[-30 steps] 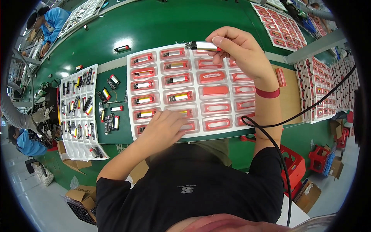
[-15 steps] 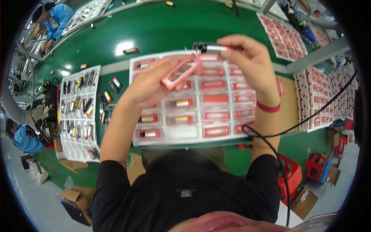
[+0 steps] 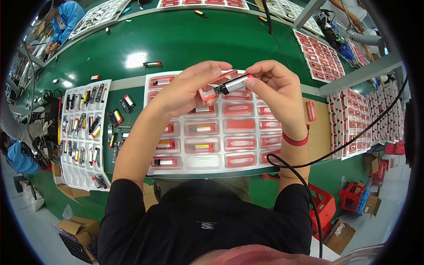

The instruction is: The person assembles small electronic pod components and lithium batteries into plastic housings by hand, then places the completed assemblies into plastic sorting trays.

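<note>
Over a white moulded tray (image 3: 221,173), my left hand (image 3: 183,90) is closed on a red rectangular plastic shell (image 3: 206,94), tilted with its hollow side up. My right hand (image 3: 280,92) pinches a slim silver battery cell (image 3: 235,85) with a black end and a red tip, between thumb and fingers. The cell's black end slants down over the shell's opening; whether it touches the inside cannot be made out. Below, the tray's pockets hold red shells (image 3: 240,143), several with cells in them, such as one with a yellow-banded cell (image 3: 202,148).
To the left, another white tray (image 3: 81,179) carries many small cells, with loose cells (image 3: 118,116) beside it. Stacked trays (image 3: 351,123) stand at the right. A black cable (image 3: 311,194) hangs across my right arm. A co-worker in blue (image 3: 70,17) sits far left.
My right hand has brought the cell down and left to the shell, tilting its black end downward. My left hand has turned the shell; both hands are now close together.
</note>
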`<state>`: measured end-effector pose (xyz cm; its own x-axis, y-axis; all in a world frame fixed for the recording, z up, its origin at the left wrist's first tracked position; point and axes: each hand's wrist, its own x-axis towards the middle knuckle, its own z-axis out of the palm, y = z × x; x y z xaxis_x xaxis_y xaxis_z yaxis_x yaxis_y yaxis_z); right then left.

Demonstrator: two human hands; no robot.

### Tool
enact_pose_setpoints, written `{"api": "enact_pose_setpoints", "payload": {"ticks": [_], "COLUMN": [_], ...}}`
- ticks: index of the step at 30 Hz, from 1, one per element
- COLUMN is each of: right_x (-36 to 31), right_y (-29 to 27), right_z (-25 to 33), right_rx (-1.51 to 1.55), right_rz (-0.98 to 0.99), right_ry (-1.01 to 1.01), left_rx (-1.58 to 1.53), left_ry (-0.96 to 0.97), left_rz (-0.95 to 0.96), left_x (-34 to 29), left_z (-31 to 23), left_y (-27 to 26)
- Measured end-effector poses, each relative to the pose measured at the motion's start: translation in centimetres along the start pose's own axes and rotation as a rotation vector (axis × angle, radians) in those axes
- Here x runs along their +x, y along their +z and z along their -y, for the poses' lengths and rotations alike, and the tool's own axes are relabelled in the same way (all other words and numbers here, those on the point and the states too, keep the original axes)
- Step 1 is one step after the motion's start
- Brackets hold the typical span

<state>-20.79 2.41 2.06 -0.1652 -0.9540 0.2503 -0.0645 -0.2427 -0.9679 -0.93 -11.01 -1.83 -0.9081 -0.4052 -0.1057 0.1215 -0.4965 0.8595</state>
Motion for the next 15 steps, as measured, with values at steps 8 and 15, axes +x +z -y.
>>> {"api": "enact_pose_setpoints", "payload": {"ticks": [8,15], "right_x": [0.1,0.0], "right_y": [0.9,1.5], "right_z": [-1.2,-2.3], "right_rx": [-0.035,-0.159], "right_rz": [-0.076,-0.084], "right_ry": [-0.021,0.007], "left_rx": [-0.07,-0.03], "left_ry": [0.011,0.01], "left_rz": [-0.037,-0.044], "left_x": [-0.2,0.2], "left_z": [0.4,1.0], "left_y": [1.0,0.8]}}
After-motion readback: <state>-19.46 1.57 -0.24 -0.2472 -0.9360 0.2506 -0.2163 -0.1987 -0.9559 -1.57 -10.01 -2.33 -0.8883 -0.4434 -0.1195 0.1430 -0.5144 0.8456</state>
